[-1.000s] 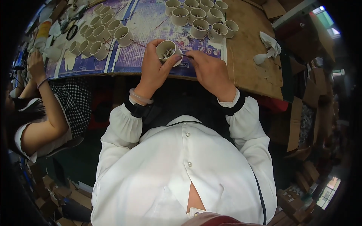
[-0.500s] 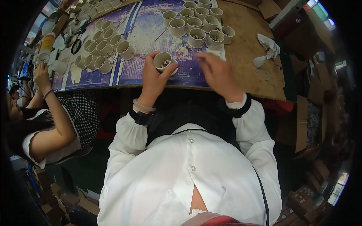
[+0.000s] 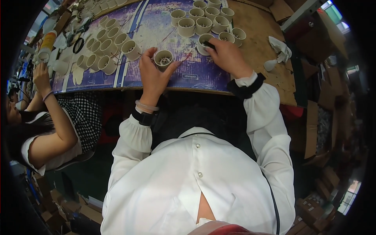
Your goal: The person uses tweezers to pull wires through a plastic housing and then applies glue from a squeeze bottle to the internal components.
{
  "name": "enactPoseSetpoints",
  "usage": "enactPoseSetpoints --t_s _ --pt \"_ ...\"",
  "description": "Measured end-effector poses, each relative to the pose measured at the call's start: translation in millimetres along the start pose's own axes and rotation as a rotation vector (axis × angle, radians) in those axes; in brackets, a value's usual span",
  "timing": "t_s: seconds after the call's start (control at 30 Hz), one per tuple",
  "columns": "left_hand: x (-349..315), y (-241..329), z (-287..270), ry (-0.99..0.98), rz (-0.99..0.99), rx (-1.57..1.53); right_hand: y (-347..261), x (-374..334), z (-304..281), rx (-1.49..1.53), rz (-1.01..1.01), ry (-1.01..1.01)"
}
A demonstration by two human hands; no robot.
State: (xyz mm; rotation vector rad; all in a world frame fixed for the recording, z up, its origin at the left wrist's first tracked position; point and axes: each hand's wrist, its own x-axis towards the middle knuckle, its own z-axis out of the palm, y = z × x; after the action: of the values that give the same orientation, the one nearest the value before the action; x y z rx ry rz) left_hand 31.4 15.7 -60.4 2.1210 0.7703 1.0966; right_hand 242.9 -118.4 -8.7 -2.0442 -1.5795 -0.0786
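Since half a second ago, the right hand (image 3: 231,56) has been shifted to the front cup (image 3: 201,46) of the right-hand cluster, and the cup beside the left hand (image 3: 154,78) has been brought more upright. That pale cup (image 3: 162,67), with small metal parts inside, is positioned near the front edge of the workbench (image 3: 254,58). It is loosely ringed by the left fingers and thumb; whether it is pressed cannot be told. Red wires (image 3: 187,57) are seen beside the thumb. By the right fingertips a short dark item (image 3: 210,45) is pinched. Crumpled white material (image 3: 279,49) is left near the bench's right edge.
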Motion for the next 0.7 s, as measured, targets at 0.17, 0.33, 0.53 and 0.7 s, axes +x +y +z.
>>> enactPoseSetpoints --t_s 0.17,0.33,0.53,0.7 --pt "-3.2 10.5 -9.2 0.164 0.176 0.046 -16.4 -43.4 -25.0 0.117 -0.082 -0.154" --pt "-5.5 15.7 -19.1 0.123 0.275 -0.131 -46.5 -79.2 -38.0 0.377 -0.03 -0.098" --pt "-16.3 56.4 -14.0 -0.398 0.208 -0.238 -36.4 -86.6 -44.4 0.428 0.221 -0.011" --pt "-23.3 61.3 32.3 -0.305 0.34 -0.105 -23.7 -90.4 -26.3 0.35 0.123 0.009"
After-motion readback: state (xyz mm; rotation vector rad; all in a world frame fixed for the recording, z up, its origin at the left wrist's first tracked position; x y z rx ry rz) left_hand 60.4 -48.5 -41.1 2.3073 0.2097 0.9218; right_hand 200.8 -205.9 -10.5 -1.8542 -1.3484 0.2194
